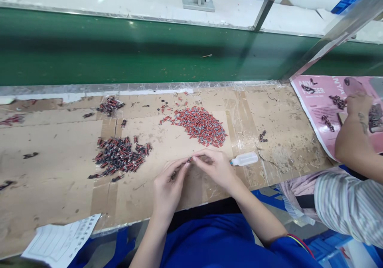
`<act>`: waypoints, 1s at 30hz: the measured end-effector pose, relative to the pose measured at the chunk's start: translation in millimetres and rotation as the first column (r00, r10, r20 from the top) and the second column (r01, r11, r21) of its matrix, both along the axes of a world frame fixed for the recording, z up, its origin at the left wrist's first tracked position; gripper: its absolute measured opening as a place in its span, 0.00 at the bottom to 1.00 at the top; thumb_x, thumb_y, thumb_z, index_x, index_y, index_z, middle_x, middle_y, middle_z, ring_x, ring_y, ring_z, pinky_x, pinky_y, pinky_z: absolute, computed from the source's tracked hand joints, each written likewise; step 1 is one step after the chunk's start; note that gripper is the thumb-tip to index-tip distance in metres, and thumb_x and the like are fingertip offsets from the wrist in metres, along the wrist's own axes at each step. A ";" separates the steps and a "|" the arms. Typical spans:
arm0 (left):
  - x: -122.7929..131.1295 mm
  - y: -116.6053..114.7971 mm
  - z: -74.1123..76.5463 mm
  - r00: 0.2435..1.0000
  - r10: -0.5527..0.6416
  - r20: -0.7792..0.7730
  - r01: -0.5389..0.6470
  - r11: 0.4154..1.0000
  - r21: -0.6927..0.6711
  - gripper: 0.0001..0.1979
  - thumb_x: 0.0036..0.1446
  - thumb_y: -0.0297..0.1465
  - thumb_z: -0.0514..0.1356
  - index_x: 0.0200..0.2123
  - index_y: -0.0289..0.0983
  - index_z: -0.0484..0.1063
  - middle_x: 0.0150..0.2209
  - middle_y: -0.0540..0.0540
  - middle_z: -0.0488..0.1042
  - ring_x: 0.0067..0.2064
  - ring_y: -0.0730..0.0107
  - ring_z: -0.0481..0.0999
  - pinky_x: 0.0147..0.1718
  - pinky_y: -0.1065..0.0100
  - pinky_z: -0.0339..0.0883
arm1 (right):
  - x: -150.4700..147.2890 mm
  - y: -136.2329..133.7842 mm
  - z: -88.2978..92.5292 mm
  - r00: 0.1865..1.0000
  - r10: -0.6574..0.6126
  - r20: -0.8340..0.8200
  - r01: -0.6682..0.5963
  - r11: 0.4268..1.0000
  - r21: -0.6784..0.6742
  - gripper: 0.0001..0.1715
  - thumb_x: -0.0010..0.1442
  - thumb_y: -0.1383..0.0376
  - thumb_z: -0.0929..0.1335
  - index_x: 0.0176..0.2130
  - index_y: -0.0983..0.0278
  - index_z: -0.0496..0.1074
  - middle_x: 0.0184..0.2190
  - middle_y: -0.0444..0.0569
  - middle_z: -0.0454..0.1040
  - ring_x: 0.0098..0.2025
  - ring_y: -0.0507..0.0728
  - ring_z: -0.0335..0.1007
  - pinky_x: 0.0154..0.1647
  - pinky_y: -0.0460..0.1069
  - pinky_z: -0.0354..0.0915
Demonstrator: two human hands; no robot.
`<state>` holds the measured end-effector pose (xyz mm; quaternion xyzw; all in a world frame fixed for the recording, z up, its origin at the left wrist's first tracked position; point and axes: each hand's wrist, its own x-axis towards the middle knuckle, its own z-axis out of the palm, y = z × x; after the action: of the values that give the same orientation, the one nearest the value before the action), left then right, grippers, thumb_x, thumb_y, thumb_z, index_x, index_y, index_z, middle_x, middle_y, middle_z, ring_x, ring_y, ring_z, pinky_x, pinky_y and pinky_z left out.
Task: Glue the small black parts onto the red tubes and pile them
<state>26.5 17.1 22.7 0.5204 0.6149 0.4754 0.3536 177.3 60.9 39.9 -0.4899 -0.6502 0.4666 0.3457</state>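
My left hand (169, 180) and my right hand (217, 167) meet at the front of the bench, fingertips pinched together. Between them is a small black-and-red part (190, 159), its exact kind too small to make out. Something dark also shows inside the curled left fingers. Just beyond my hands lies a heap of small red pieces with silvery ends (205, 128). Left of my left hand is a pile of black-and-red parts (119, 156). A translucent squeeze bottle (245, 159) with a blue tip lies beside my right hand.
Cardboard covers the bench (60, 148). A smaller part cluster (110, 106) sits farther back. Behind runs a green belt (149, 52) with metal posts. At right, a co-worker's arm (356, 136) reaches over a pink sheet (317, 112). Paper (62, 240) overhangs the front-left edge.
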 end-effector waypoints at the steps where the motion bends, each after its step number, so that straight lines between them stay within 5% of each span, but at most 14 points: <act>1: 0.1 -0.2 0.3 1.000 0.002 0.008 -0.002 1.000 0.002 0.10 0.56 0.38 0.62 0.37 0.40 0.80 0.37 0.45 0.82 0.40 0.64 0.80 0.41 0.64 0.75 | -0.8 -1.4 -0.4 1.000 0.002 -0.018 -0.002 1.000 -0.008 0.07 0.61 0.66 0.68 0.37 0.60 0.78 0.32 0.45 0.80 0.33 0.53 0.76 0.35 0.48 0.71; 15: 8.5 1.2 9.9 0.967 0.079 0.244 -0.063 0.995 -0.074 0.12 0.51 0.40 0.66 0.33 0.37 0.79 0.34 0.44 0.82 0.37 0.64 0.81 0.41 0.63 0.77 | -6.9 -16.0 -10.0 0.974 -0.125 -0.189 0.149 0.982 0.120 0.05 0.60 0.64 0.70 0.35 0.59 0.79 0.35 0.48 0.80 0.39 0.55 0.77 0.40 0.52 0.75; 20: 14.1 -2.8 17.4 0.960 0.100 0.262 -0.077 0.992 -0.098 0.14 0.51 0.42 0.65 0.33 0.36 0.78 0.34 0.44 0.81 0.37 0.65 0.81 0.41 0.65 0.76 | -7.3 -21.7 -7.6 0.961 -0.164 -0.222 0.194 0.973 0.122 0.11 0.61 0.61 0.70 0.44 0.59 0.78 0.36 0.48 0.81 0.37 0.55 0.78 0.40 0.52 0.76; 26: 24.3 -7.2 15.6 0.937 0.134 0.322 -0.095 0.987 -0.132 0.15 0.50 0.43 0.66 0.33 0.36 0.77 0.33 0.44 0.81 0.36 0.64 0.81 0.39 0.65 0.77 | -1.0 -24.3 -1.3 0.984 -0.135 -0.118 0.167 0.929 0.330 0.08 0.62 0.65 0.68 0.41 0.58 0.78 0.32 0.48 0.81 0.33 0.56 0.76 0.36 0.54 0.75; 30: 35.0 -6.7 10.6 0.947 0.049 0.318 -0.019 0.995 -0.096 0.14 0.53 0.41 0.65 0.36 0.37 0.76 0.36 0.43 0.81 0.39 0.63 0.81 0.42 0.63 0.76 | 14.3 -22.8 1.9 0.992 -0.117 -0.049 0.126 0.889 0.440 0.08 0.63 0.66 0.67 0.40 0.59 0.78 0.34 0.49 0.81 0.36 0.57 0.77 0.38 0.55 0.74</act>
<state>61.5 10.3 33.2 0.4089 0.5795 0.5309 0.4639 191.7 38.1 41.8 -0.4334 -0.7034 0.2894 0.4833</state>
